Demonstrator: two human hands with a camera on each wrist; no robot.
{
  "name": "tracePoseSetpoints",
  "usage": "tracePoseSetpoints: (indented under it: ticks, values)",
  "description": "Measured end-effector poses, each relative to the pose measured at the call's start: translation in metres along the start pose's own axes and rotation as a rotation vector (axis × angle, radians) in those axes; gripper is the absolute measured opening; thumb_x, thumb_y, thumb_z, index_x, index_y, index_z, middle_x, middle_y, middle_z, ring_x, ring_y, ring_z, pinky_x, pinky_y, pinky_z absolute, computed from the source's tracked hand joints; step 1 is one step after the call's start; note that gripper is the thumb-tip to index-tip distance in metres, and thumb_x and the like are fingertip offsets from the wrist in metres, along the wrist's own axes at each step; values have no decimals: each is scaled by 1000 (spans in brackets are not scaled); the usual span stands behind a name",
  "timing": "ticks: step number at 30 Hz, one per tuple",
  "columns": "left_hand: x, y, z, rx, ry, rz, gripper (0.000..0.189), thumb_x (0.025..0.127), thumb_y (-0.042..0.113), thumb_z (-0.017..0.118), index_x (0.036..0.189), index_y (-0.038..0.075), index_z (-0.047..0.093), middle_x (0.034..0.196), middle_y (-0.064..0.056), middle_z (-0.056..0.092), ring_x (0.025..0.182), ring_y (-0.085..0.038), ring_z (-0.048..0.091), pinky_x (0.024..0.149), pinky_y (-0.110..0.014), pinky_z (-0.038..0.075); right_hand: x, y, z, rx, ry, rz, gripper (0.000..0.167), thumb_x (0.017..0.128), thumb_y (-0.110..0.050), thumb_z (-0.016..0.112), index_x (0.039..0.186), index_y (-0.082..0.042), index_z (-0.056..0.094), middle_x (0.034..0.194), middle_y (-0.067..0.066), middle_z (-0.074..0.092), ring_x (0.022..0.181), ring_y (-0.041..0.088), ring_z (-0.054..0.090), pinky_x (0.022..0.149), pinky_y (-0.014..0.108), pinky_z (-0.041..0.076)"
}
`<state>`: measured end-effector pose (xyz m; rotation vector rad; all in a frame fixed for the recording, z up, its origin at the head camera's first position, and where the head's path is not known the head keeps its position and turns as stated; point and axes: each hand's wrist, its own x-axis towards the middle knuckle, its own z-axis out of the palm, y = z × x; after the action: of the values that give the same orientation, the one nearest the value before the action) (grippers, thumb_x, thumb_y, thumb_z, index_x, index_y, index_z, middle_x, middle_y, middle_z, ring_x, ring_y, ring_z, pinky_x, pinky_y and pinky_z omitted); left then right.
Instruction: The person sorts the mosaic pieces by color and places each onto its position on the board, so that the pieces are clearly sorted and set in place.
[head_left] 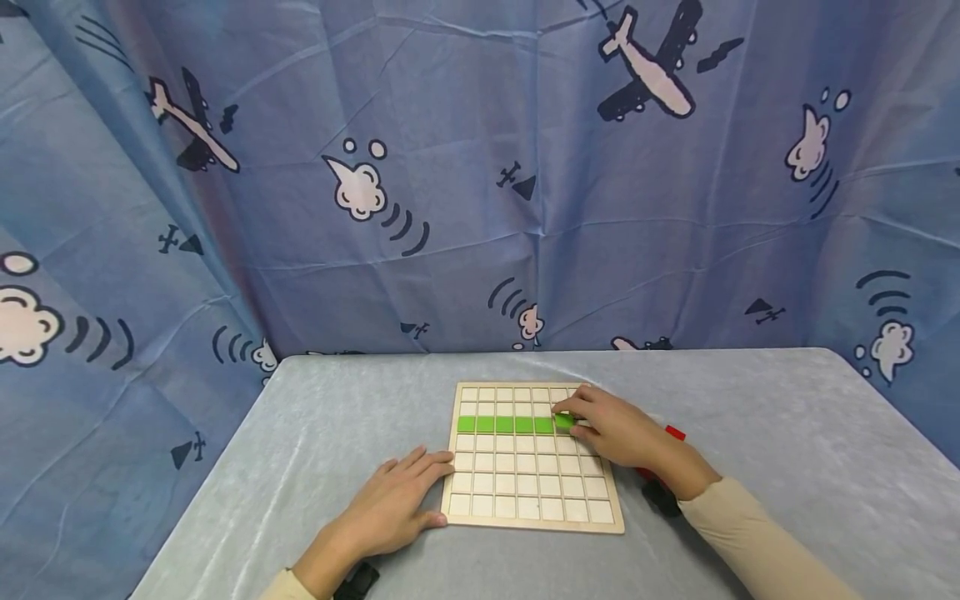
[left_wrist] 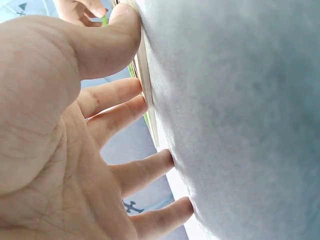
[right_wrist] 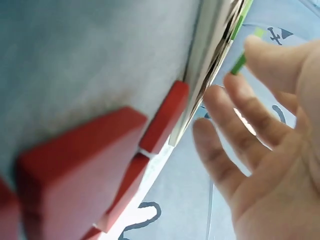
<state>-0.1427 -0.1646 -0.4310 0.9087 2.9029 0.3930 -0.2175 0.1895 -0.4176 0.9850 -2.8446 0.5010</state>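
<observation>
A wooden grid board (head_left: 525,527) with pale square cells lies flat on the table. Across one of its upper rows runs a line of green square tiles (head_left: 505,425), starting at the left side. My right hand (head_left: 618,425) pinches another green tile (right_wrist: 239,64) between thumb and fingers, at the right end of that line. In the head view this tile looks slightly tilted; whether it touches the board is unclear. My left hand (head_left: 397,504) rests beside the board's left edge, fingers spread, with the thumb and some fingertips touching the rim.
Several red pieces (right_wrist: 82,170) lie on the table right of the board, partly hidden by my right arm in the head view; one red piece (head_left: 675,432) shows past the wrist. A blue curtain (head_left: 450,208) with airplane prints hangs behind the grey-covered table (head_left: 315,417).
</observation>
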Motion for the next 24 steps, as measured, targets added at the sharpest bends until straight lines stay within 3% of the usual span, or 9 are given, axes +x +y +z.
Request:
tracePoseSetpoints:
  ticks: [17, 24]
  values:
    - [0, 0, 0, -7, -5, -1, 59, 89, 40, 71, 140, 18, 52, 154, 3, 45, 143, -40, 41, 105, -66, 39, 1, -3, 5, -60, -11, 27, 32, 92, -10, 70, 122, -20, 66, 110, 1, 63, 92, 11, 54, 80, 34, 49]
    - [0, 0, 0, -7, -2, 0, 59, 89, 40, 72, 140, 18, 52, 154, 2, 45, 143, -40, 41, 105, -66, 39, 2, -3, 9, -81, -24, 42, 32, 92, -11, 70, 123, -20, 66, 114, 0, 63, 101, 14, 56, 87, 40, 51]
